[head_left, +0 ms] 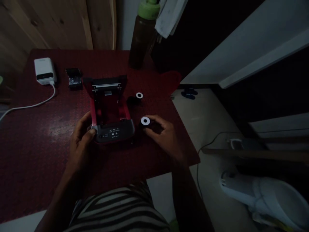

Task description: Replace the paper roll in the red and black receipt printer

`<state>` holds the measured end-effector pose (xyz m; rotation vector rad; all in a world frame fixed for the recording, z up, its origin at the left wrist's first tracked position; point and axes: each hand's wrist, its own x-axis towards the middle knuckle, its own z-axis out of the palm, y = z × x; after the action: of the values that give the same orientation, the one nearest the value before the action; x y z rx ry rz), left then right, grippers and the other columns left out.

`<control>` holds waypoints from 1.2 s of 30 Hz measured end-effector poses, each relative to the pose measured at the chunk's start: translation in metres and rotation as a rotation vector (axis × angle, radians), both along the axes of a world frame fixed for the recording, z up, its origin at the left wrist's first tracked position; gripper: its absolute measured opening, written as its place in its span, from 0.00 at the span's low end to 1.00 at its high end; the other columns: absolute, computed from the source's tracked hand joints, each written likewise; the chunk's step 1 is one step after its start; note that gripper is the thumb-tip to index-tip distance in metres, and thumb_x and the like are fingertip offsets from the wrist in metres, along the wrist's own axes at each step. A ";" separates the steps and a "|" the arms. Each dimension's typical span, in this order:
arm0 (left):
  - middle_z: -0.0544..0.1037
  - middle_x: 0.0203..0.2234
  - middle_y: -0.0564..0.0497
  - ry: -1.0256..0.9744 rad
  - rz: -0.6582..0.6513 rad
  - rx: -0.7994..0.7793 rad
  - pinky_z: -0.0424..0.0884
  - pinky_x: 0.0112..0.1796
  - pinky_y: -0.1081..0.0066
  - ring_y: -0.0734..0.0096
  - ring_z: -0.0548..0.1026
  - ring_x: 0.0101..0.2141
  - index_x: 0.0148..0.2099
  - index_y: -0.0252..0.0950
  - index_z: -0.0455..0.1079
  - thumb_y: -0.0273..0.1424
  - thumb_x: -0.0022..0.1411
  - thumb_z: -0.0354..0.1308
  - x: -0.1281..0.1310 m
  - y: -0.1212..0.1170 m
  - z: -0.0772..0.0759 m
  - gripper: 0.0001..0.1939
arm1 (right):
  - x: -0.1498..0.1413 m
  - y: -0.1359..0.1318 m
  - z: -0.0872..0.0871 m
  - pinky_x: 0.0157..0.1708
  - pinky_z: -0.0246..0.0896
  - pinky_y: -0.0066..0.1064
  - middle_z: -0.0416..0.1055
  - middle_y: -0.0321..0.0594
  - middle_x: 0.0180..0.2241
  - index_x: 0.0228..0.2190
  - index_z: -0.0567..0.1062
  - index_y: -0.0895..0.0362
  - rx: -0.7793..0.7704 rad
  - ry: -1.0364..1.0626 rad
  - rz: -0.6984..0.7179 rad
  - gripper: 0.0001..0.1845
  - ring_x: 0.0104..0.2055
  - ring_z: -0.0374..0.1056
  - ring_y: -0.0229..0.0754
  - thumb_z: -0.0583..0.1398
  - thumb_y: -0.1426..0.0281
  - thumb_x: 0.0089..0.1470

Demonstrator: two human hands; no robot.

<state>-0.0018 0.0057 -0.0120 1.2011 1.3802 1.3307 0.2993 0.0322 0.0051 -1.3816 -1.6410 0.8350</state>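
1. Left grip (82,133) curled round my lid-up red-and-black device (111,113), left of centre in frame, probably just steadying it.
2. Right grip (164,132) pinches a roll (145,121) mid-frame by its side, seemingly leaving the end hole clear.

The device (110,112) looks smooth plastic, the tabletop (54,129) textured with slight gloss, the panel (60,29) knotty wood.

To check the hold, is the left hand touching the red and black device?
Touching. The head view shows the left hand with its thumb on the near left corner of the device.
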 end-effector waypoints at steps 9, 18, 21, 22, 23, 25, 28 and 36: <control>0.78 0.72 0.47 -0.094 0.017 -0.055 0.68 0.73 0.47 0.41 0.73 0.73 0.74 0.49 0.77 0.48 0.69 0.71 -0.003 0.002 -0.001 0.34 | -0.007 0.006 -0.037 0.63 0.78 0.49 0.88 0.43 0.56 0.55 0.86 0.49 -0.053 -0.001 0.022 0.24 0.58 0.84 0.51 0.66 0.73 0.59; 0.79 0.71 0.53 -0.075 0.005 -0.106 0.72 0.72 0.45 0.38 0.72 0.74 0.73 0.56 0.78 0.48 0.71 0.71 0.000 -0.002 0.013 0.30 | 0.040 0.003 0.016 0.56 0.84 0.47 0.88 0.45 0.56 0.58 0.86 0.48 -0.264 0.127 0.005 0.21 0.52 0.87 0.48 0.73 0.64 0.64; 0.80 0.70 0.54 -0.074 0.021 -0.144 0.75 0.69 0.48 0.38 0.73 0.74 0.71 0.56 0.80 0.49 0.69 0.72 0.002 -0.001 0.017 0.30 | 0.043 0.034 0.015 0.59 0.81 0.49 0.89 0.44 0.52 0.51 0.87 0.50 -0.163 0.141 -0.102 0.16 0.55 0.86 0.50 0.73 0.61 0.63; 0.80 0.70 0.53 -0.081 0.034 -0.153 0.77 0.68 0.50 0.39 0.73 0.73 0.71 0.55 0.80 0.49 0.68 0.73 0.003 -0.001 0.018 0.31 | 0.040 0.047 0.010 0.59 0.80 0.49 0.89 0.45 0.52 0.51 0.87 0.51 -0.135 0.125 -0.126 0.17 0.55 0.85 0.50 0.73 0.62 0.62; 0.80 0.70 0.53 -0.090 0.043 -0.161 0.78 0.67 0.52 0.40 0.74 0.73 0.70 0.54 0.81 0.49 0.68 0.73 0.004 -0.002 0.020 0.31 | 0.035 0.061 0.002 0.58 0.80 0.49 0.88 0.47 0.54 0.53 0.86 0.53 -0.117 0.101 -0.138 0.20 0.54 0.85 0.50 0.73 0.63 0.60; 0.80 0.70 0.51 -0.111 0.057 -0.173 0.80 0.64 0.57 0.42 0.75 0.72 0.70 0.52 0.81 0.48 0.67 0.74 0.006 -0.003 0.025 0.31 | 0.021 0.088 -0.014 0.55 0.80 0.47 0.86 0.51 0.58 0.56 0.84 0.55 -0.107 0.042 -0.125 0.28 0.54 0.84 0.51 0.73 0.64 0.55; 0.79 0.71 0.50 -0.127 0.066 -0.224 0.83 0.59 0.59 0.40 0.72 0.74 0.72 0.51 0.80 0.48 0.67 0.74 0.009 -0.004 0.032 0.33 | 0.002 0.116 -0.037 0.53 0.79 0.47 0.86 0.50 0.55 0.53 0.83 0.55 -0.095 -0.018 -0.103 0.26 0.54 0.82 0.52 0.73 0.62 0.53; 0.79 0.72 0.49 -0.125 -0.005 -0.221 0.83 0.59 0.47 0.35 0.78 0.68 0.76 0.56 0.75 0.48 0.71 0.71 0.003 -0.006 0.021 0.34 | 0.006 0.081 0.017 0.56 0.79 0.49 0.86 0.43 0.49 0.47 0.80 0.48 -0.033 0.067 -0.118 0.17 0.53 0.83 0.52 0.73 0.61 0.59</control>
<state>0.0011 -0.0003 0.0094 0.9580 1.3926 1.1942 0.3048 0.1136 0.0222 -1.4430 -1.4856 0.8330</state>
